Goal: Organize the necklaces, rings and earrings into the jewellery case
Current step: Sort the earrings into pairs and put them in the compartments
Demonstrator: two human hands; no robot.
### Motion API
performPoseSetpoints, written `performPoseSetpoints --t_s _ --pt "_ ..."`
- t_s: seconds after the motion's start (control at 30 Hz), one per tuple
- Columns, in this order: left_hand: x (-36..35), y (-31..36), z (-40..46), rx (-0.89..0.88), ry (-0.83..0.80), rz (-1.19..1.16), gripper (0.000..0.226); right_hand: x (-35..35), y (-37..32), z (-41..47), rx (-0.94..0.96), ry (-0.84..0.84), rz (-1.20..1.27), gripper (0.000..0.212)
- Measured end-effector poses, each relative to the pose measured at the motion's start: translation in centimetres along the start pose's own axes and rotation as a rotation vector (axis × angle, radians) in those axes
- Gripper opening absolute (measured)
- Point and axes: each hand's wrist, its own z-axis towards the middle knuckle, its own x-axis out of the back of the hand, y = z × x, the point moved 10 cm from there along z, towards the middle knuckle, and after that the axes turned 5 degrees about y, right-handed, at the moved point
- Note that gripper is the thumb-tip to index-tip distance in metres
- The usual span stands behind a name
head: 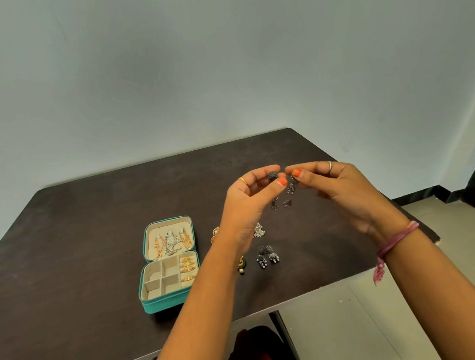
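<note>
A teal jewellery case (168, 304) lies open on the dark table (68, 264). Necklaces (170, 241) hang in its lid and gold rings (187, 268) fill its right-hand slots. Raised above the table, my left hand (247, 196) pinches a dark round silver earring (272, 175) between thumb and fingers. My right hand (332, 188) pinches something small right beside it; what it is I cannot tell. On the table under my hands lie small dark earrings (286, 202), a silver earring (258, 230), a pair of dark jhumkas (267, 256), a gold earring (215, 234) and a green one (241, 264).
The table's right edge (398, 203) runs close to my right wrist, with tiled floor (467, 239) beyond. A table leg (285, 334) stands below the front edge. A pale wall (213, 61) is behind.
</note>
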Motion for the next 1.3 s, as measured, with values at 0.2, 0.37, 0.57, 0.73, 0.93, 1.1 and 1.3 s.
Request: performPoseSetpoints --t_s 0.2,0.37,0.57,0.73,0.93,1.1,1.3 --pt "-0.2 1.3 -0.2 -0.064 0.003 0.043 0.021 -0.3 0.2 -0.1 -0.033 0.026 0.113 0.024" --pt "-0.2 2.0 -0.7 -0.111 -0.021 0.108 0.033 -0.6 1.2 -0.2 -0.119 0.020 0.177 0.020" --pt "0.1 3.2 -1.3 -0.192 -0.004 0.227 0.028 -1.0 1.1 -0.4 -0.107 -0.057 0.114 0.019" --pt "0.0 4.2 -1.4 -0.238 -0.009 0.261 0.029 -1.7 0.7 -0.9 -0.023 -0.140 0.014 0.017" --pt "-0.1 4.7 -1.2 -0.254 -0.045 0.260 0.030 -2.1 1.6 -1.2 -0.079 -0.158 0.241 0.019" --pt "-0.7 5.3 -0.8 -0.252 -0.121 0.252 0.028 -3.2 1.5 -1.7 -0.126 -0.235 0.420 0.018" --pt "-1.2 4.1 0.0 -0.141 -0.182 0.182 0.025 -3.9 1.9 -2.0 -0.154 -0.270 0.514 0.013"
